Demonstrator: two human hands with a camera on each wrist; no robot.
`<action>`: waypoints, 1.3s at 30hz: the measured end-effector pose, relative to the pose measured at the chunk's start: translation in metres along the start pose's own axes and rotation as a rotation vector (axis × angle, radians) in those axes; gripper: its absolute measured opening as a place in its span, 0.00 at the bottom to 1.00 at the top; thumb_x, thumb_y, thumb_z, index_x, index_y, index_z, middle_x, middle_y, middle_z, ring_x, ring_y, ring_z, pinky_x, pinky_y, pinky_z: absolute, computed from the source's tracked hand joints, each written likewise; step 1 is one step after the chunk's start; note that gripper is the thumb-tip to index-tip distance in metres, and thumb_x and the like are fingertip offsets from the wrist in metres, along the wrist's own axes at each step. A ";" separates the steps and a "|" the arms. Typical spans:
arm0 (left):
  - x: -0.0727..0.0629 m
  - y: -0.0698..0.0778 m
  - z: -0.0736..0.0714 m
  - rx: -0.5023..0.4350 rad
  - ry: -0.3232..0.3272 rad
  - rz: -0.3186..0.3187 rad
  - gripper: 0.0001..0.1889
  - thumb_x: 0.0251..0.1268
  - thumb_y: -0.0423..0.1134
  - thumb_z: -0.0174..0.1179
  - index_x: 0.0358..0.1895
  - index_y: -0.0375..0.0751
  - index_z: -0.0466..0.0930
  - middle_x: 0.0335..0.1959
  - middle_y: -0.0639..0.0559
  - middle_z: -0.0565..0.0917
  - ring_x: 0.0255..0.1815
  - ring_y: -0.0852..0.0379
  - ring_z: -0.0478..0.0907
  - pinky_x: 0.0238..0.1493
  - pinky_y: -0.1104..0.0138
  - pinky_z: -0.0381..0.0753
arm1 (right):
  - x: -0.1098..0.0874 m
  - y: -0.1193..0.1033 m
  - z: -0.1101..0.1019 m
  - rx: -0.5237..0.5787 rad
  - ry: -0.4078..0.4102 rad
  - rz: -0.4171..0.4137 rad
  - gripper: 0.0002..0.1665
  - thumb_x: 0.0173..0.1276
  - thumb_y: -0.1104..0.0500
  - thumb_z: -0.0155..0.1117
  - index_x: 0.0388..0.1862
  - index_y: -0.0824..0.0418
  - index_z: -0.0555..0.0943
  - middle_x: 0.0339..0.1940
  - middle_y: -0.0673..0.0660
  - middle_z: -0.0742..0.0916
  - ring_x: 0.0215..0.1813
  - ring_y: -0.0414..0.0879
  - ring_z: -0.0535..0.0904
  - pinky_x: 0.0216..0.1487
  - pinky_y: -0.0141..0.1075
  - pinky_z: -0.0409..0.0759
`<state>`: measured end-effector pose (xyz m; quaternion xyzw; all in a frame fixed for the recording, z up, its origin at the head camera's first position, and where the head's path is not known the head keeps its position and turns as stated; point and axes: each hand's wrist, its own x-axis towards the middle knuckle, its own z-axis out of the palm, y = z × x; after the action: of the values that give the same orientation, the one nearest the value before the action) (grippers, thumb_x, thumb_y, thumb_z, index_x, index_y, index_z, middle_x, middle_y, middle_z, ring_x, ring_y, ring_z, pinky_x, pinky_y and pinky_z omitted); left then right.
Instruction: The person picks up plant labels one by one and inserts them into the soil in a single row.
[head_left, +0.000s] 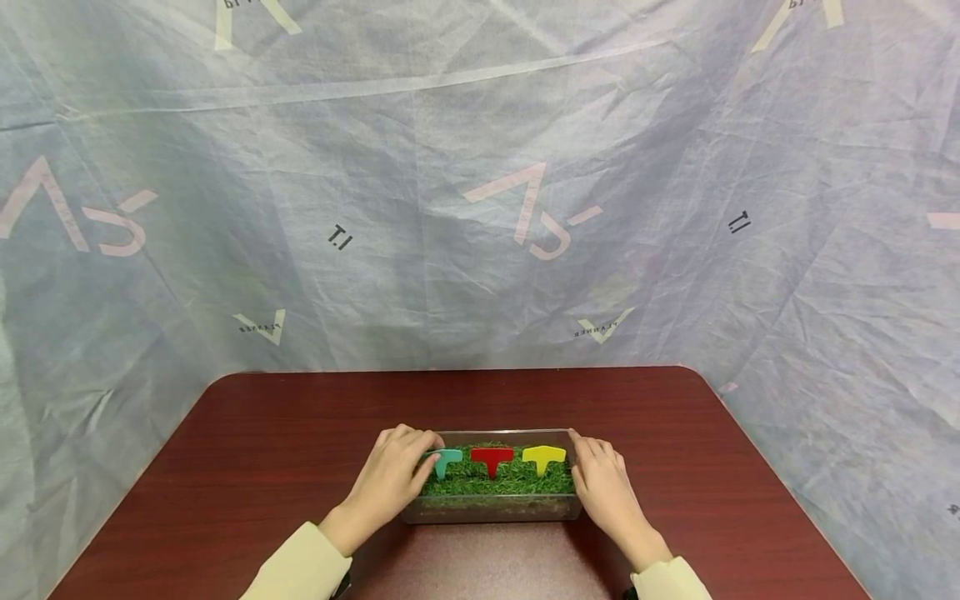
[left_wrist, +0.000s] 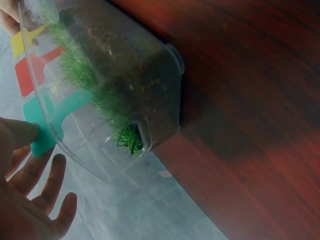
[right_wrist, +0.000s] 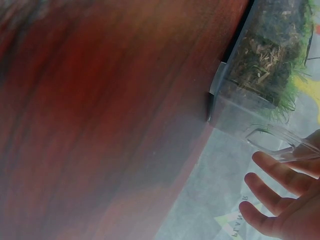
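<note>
A clear plastic box (head_left: 491, 508) with soil and green grass (left_wrist: 80, 70) stands on the table between both hands. Three T-shaped plant labels stick up from the grass: teal (head_left: 450, 457), red (head_left: 492, 456) and yellow (head_left: 543, 455). My left hand (head_left: 392, 468) pinches one end of the teal label; its other fingers spread outside the box, as the left wrist view shows. At the box's right end my right hand (head_left: 604, 483) holds the rim by the clear end handle (right_wrist: 272, 137), its lower fingers spread apart from the wall. The right thumb is out of sight in the right wrist view.
The dark red wooden table (head_left: 262, 467) has rounded far corners. A pale grey printed cloth (head_left: 450, 292) hangs behind it and along both sides. Light sleeves (head_left: 300, 567) cover the forearms.
</note>
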<state>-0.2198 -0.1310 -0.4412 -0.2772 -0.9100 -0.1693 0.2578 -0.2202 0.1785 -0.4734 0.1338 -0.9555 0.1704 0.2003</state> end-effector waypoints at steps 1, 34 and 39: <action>0.000 0.000 0.000 0.001 0.000 -0.001 0.06 0.58 0.40 0.61 0.38 0.53 0.77 0.32 0.63 0.83 0.37 0.60 0.73 0.48 0.56 0.71 | 0.000 0.000 0.000 -0.001 0.001 0.000 0.27 0.63 0.65 0.56 0.62 0.65 0.69 0.51 0.62 0.80 0.55 0.58 0.71 0.53 0.55 0.67; -0.002 -0.004 -0.002 0.007 -0.011 -0.014 0.07 0.58 0.41 0.62 0.38 0.56 0.77 0.33 0.64 0.83 0.37 0.61 0.72 0.49 0.56 0.71 | 0.000 -0.001 -0.001 -0.002 -0.005 0.009 0.27 0.62 0.64 0.56 0.62 0.65 0.69 0.50 0.61 0.80 0.55 0.58 0.71 0.54 0.54 0.66; -0.001 -0.003 -0.003 0.000 -0.007 -0.009 0.06 0.58 0.40 0.62 0.38 0.55 0.77 0.33 0.63 0.83 0.37 0.61 0.73 0.48 0.56 0.71 | 0.000 -0.001 -0.001 -0.003 0.001 0.005 0.27 0.62 0.65 0.56 0.62 0.65 0.69 0.50 0.61 0.80 0.55 0.58 0.71 0.53 0.54 0.67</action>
<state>-0.2195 -0.1354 -0.4399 -0.2736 -0.9121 -0.1696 0.2539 -0.2197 0.1777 -0.4720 0.1310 -0.9560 0.1696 0.2004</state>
